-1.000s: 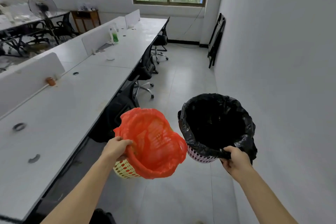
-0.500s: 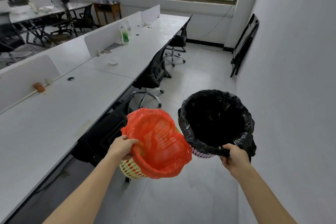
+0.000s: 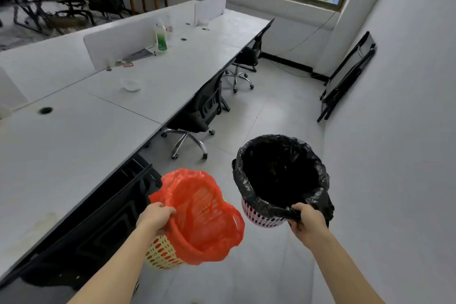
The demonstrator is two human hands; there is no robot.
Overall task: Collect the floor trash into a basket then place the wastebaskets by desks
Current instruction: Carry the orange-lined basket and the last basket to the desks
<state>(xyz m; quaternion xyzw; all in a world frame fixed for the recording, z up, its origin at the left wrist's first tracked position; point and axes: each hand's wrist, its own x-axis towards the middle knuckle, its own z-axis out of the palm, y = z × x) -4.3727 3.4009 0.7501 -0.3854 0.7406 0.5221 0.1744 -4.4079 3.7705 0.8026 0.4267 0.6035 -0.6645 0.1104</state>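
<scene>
My left hand (image 3: 154,215) grips the near rim of a yellow perforated wastebasket (image 3: 159,253) lined with a red plastic bag (image 3: 202,215). My right hand (image 3: 306,221) grips the near rim of a pink perforated wastebasket (image 3: 259,217) lined with a black bag (image 3: 281,175). Both baskets hang in the air above the grey tiled floor, side by side, in the aisle between the long white desk (image 3: 103,116) on the left and the wall on the right. The red bag looks empty; the inside of the black bag is too dark to read.
Two black office chairs (image 3: 197,116) (image 3: 246,59) stand tucked at the desk's right edge ahead. A black folded frame (image 3: 345,76) leans on the right wall. A green bottle (image 3: 161,39), a bowl (image 3: 132,86) and dividers sit on the desk. The tiled aisle (image 3: 271,106) runs toward the window.
I have walked forward along the aisle; the desk, chairs and window are closer. Both hands keep their hold on the baskets, which stay side by side.
</scene>
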